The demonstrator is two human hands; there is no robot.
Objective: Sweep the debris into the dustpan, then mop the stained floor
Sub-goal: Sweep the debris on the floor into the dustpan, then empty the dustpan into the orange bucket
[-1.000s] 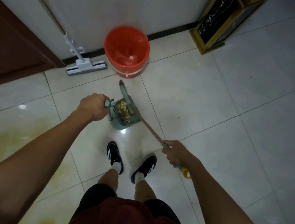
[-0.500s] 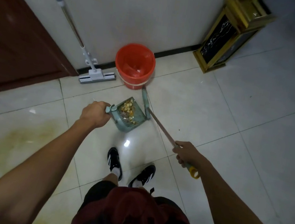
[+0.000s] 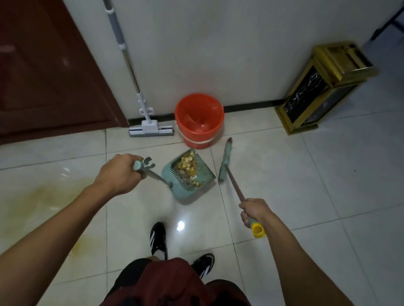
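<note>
Teal plastic dustpan (image 3: 188, 176), loaded with yellow debris (image 3: 187, 167), hangs just before the red bucket (image 3: 199, 118). Left hand (image 3: 119, 174) clenched on its long handle; right hand (image 3: 254, 211) clenched on the broom (image 3: 225, 162) shaft. Pan looks light and rigid, but loose contents would spill if tipped. Mop (image 3: 151, 129) leans on wall; yellow stain (image 3: 37, 198) on floor unmopped.

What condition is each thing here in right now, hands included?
dustpan: loaded with yellow debris
broom: head beside the dustpan, apart from it
left hand: closed on the dustpan handle
right hand: closed on the broom handle
mop: leaning on the wall, unused
red bucket: upright, lined with a bag
floor stain: yellowish, unmopped
</note>
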